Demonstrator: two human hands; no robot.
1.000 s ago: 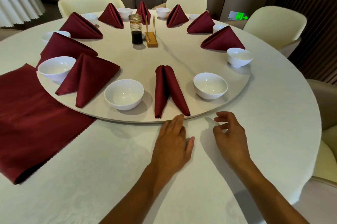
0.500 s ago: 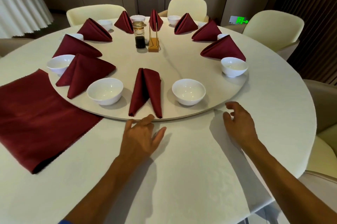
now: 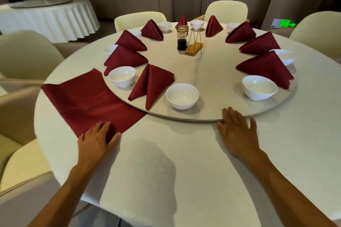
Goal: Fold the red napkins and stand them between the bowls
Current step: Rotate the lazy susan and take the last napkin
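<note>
Round cream turntable (image 3: 212, 71) now turned, gap between white porcelain bowls (image 3: 182, 95) facing front; left hand (image 3: 96, 141), flat-fingered grip, reaches flat unfolded red cloth napkin (image 3: 88, 101); right hand (image 3: 238, 130), flat, holds nothing.

- Left hand (image 3: 96, 143): palm down, fingers loosely spread and nearly straight, forearm reaching in from lower left.
- Right hand (image 3: 238, 132): flat, fingers straight, forearm from lower right.

Nine folded napkins (image 3: 152, 82), eight bowls (image 3: 182, 95).
</note>
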